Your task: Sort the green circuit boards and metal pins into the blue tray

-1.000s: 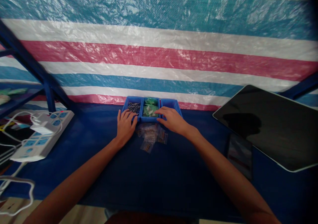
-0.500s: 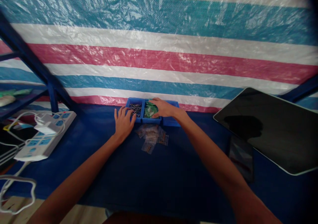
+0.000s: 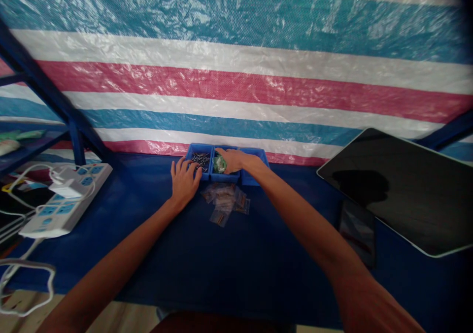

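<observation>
My left hand (image 3: 184,179) rests at the near-left edge of the left blue bin (image 3: 189,150), its fingers apart and nothing visible in them. Small dark metal pieces (image 3: 200,159), like screws or pins, lie in that bin. Over the middle blue bin (image 3: 225,178), my right hand (image 3: 233,160) reaches in from the right, thumb and fingers spread around green-and-white plastic packets (image 3: 219,164). Its fingertips are partly hidden among them. Just in front of the bins is a loose pile of small clear bags (image 3: 224,198) with thin brownish pieces inside.
A third blue bin (image 3: 258,154) adjoins on the right, partly behind my right wrist. To the left lies a white power strip (image 3: 70,200) with plugs and cables. On the right are a dark-screened panel (image 3: 402,195) and a dark phone-like slab (image 3: 356,232). Striped sheeting (image 3: 236,86) hangs behind.
My right hand has moved a little left and deeper into the middle bin, over the green packets. The left hand has stayed almost still.
</observation>
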`<state>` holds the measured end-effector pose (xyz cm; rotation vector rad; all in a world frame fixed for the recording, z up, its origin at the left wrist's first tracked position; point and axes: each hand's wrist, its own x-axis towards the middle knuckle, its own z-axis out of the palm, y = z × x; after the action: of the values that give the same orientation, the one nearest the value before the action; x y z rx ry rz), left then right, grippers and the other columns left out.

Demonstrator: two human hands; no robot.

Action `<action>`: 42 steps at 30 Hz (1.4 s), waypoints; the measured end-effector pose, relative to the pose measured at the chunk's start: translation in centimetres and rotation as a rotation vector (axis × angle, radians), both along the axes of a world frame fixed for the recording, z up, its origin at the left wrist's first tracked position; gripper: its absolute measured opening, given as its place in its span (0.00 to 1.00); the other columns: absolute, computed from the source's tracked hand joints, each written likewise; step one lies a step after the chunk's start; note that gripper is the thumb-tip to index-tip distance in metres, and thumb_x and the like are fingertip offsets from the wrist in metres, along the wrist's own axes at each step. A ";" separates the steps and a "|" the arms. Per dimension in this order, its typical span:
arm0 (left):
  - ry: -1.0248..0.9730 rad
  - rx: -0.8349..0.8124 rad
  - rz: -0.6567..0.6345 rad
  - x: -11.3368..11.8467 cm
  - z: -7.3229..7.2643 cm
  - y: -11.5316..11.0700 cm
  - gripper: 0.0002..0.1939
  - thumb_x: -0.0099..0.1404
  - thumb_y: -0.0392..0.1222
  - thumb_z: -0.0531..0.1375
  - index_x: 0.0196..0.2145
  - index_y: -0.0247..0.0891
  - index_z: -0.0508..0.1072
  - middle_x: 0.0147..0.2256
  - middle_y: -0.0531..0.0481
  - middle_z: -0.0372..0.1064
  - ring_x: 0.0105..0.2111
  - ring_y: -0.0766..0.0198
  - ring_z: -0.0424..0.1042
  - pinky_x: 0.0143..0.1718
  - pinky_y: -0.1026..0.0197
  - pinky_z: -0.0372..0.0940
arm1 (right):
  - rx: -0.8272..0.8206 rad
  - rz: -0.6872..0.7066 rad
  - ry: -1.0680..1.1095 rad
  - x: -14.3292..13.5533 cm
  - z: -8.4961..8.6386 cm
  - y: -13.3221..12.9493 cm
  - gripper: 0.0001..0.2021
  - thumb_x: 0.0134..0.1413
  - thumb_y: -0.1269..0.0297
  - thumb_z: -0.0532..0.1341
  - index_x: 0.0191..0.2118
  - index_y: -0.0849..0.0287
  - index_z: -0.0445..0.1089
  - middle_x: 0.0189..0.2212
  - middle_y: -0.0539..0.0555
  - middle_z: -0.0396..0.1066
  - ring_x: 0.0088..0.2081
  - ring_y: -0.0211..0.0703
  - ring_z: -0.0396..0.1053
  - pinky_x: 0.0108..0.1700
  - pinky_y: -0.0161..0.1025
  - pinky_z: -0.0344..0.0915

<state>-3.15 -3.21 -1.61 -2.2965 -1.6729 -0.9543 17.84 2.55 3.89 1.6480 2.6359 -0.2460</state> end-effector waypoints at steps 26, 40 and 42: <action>0.026 -0.018 -0.006 -0.1 0.0 -0.2 0.16 0.70 0.47 0.48 0.44 0.41 0.72 0.48 0.45 0.69 0.60 0.51 0.53 0.62 0.40 0.42 | 0.409 -0.024 0.427 1.4 3.8 -4.7 0.28 0.47 0.67 0.62 0.56 0.56 0.56 0.49 0.56 0.69 0.48 0.49 0.68 0.50 0.41 0.61; 0.018 -0.006 -0.003 -0.2 1.3 -0.4 0.14 0.68 0.46 0.51 0.46 0.41 0.70 0.50 0.44 0.67 0.60 0.51 0.55 0.63 0.40 0.40 | 0.319 0.299 0.211 2.5 -2.8 -12.8 0.32 0.48 0.71 0.62 0.61 0.56 0.55 0.56 0.63 0.58 0.58 0.53 0.56 0.56 0.51 0.59; 0.001 0.028 -0.009 0.0 2.4 -1.0 0.14 0.68 0.46 0.51 0.47 0.41 0.69 0.52 0.44 0.65 0.60 0.50 0.55 0.63 0.40 0.40 | 0.335 0.302 0.218 2.8 -3.2 -13.1 0.35 0.50 0.67 0.62 0.63 0.57 0.51 0.60 0.64 0.54 0.61 0.56 0.51 0.59 0.54 0.56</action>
<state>-3.19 -4.17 0.78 -2.2886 -1.6394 -0.9723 20.64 -10.53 0.67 1.3256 3.1896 0.0298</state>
